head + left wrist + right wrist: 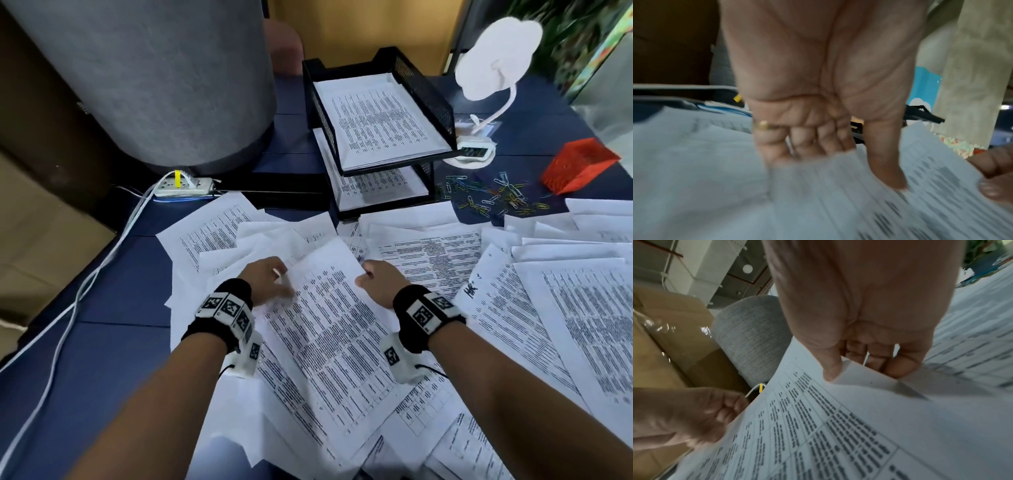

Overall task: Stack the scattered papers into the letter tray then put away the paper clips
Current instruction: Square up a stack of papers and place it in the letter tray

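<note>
- Dark blue desk (113, 274) carries a loose drift of printed papers (565, 308) across its near half, overlapping at odd angles, thin white sheets covered in fine tables.
- One sheet (329, 308) is lifted out of the drift, its far end raised and gently bowed; held at both edges, probably so it stays flat enough to carry.
- Left hand (267, 277) takes the sheet's left edge: the wrist view shows the thumb (888, 162) on top and the other fingers curled beneath, pinching the paper. A gold ring (764, 125) sits on one finger.
- Right hand (380, 277) pinches the far right corner, thumb (830, 369) pressed onto the printed face and fingers folded behind it.
- Black mesh letter tray (424, 85), two tiers, stands at the back of the desk; each tier already holds squared papers, so the job looks partly done.
- Coloured paper clips (493, 195) lie scattered, thin bent wire, just beside an orange mesh cup (579, 164) tipped on its side, likely their home.
- Grey fabric cylinder (154, 85), white power strip (183, 186) and white clip fan (496, 58) ring the back.
</note>
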### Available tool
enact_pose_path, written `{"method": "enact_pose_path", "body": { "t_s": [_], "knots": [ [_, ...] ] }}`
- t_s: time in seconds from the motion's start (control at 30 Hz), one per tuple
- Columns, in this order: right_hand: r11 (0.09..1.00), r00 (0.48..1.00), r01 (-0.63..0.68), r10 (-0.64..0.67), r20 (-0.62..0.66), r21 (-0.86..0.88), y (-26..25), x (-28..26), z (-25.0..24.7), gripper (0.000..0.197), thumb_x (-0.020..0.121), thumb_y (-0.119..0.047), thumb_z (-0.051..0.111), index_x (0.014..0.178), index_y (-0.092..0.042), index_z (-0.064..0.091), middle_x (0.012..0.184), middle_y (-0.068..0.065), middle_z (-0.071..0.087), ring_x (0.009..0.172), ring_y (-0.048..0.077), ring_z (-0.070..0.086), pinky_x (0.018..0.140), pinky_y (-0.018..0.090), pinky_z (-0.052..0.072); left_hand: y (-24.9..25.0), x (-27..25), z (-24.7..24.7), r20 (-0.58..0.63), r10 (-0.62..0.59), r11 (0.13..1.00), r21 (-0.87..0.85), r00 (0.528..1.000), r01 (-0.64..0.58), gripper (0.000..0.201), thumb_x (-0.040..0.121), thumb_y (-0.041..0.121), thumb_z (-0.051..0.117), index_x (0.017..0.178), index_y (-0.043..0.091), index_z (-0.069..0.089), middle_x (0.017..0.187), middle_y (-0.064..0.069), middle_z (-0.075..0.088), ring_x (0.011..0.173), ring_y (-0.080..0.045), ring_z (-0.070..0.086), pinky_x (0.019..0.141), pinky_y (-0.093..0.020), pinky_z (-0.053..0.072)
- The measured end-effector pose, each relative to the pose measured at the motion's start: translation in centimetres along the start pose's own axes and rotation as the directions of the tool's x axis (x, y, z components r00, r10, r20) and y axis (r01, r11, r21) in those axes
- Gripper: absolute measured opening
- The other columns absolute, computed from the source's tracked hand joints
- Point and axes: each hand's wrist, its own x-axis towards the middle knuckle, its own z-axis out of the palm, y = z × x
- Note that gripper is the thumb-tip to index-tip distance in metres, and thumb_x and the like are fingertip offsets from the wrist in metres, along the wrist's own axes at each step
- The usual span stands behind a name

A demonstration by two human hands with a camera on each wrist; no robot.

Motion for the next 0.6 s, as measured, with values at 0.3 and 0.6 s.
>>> {"method": "enact_pose_path", "body": {
  "t_s": [0.3, 0.6],
  "knots": [
    [1.000, 1.000, 0.013, -0.013, -0.015, -0.009, 0.6, -0.5, 1.1, 0.026, 0.088, -0.020, 0.060, 0.066, -0.018, 0.046, 0.067, -0.002, 0.045, 0.063, 0.015, 0.043, 0.058, 0.025, 0.032, -3.4, -1.7, 0.7, 0.143, -0.099, 0.992, 0.088, 0.985, 0.087, 0.046, 0.072, 0.039, 0.078, 0.110, 0.018, 0.061, 0.115, -0.004, 0.063, 0.103, -0.024, 0.059, 0.093, -0.039, 0.050],
    [0.980, 0.960, 0.029, -0.082, -0.267, -0.197, -0.7, -1.0, -0.7, 0.083, 0.068, -0.045, 0.077, 0.140, -0.035, 0.036, 0.150, 0.002, 0.021, 0.136, 0.027, 0.024, 0.109, 0.051, 0.029, -2.6, -2.2, -1.5, -0.250, 0.165, 0.983, 0.124, 0.954, -0.137, 0.016, 0.091, 0.018, 0.060, 0.107, 0.016, 0.062, 0.106, -0.003, 0.064, 0.091, -0.026, 0.059, 0.080, -0.031, 0.046]
  ]
}}
